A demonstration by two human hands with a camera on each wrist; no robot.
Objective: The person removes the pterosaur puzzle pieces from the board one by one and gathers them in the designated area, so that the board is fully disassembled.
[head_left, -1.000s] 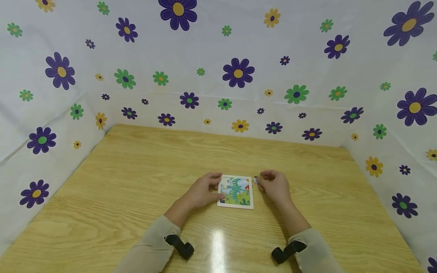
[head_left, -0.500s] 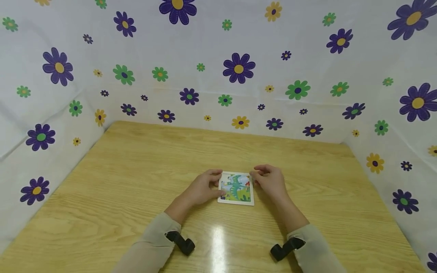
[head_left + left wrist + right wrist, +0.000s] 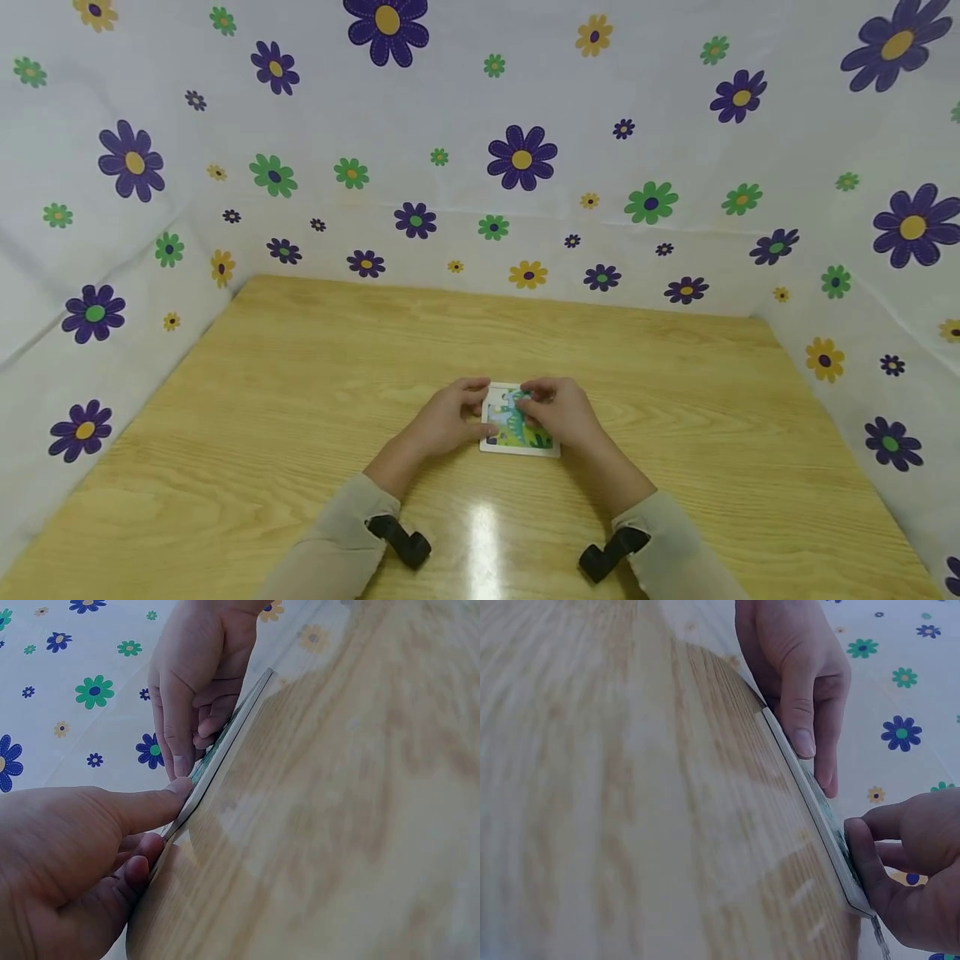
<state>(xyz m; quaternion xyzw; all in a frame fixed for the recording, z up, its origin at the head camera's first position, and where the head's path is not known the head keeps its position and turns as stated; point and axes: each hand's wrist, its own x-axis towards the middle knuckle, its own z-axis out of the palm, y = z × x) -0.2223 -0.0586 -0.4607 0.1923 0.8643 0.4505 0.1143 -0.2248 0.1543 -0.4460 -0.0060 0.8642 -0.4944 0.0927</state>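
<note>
A square jigsaw puzzle (image 3: 517, 435) in a white tray frame, with a green dinosaur picture, lies flat on the table in the head view. At its left edge, my left hand (image 3: 450, 421) grips the frame, thumb on top and fingers along the far left corner. My right hand (image 3: 566, 412) reaches over the puzzle's right side, its thumb and fingers pinching a small puzzle piece near the upper part. That piece is mostly hidden behind the fingertips. A whitish bare patch shows at the puzzle's upper left. In the left wrist view, the puzzle's edge (image 3: 225, 754) appears nearly side-on.
A wood-grain table (image 3: 337, 350) lies under both hands. White cloth (image 3: 450, 100) with printed flowers encloses its back and sides. Black wrist mounts (image 3: 401, 542) are strapped over both sleeves. Light reflects off the table in front of the puzzle.
My right hand has moved left from beside the puzzle, carrying the piece over its upper part. The left hand keeps its hold on the frame. The head view has shifted slightly.
</note>
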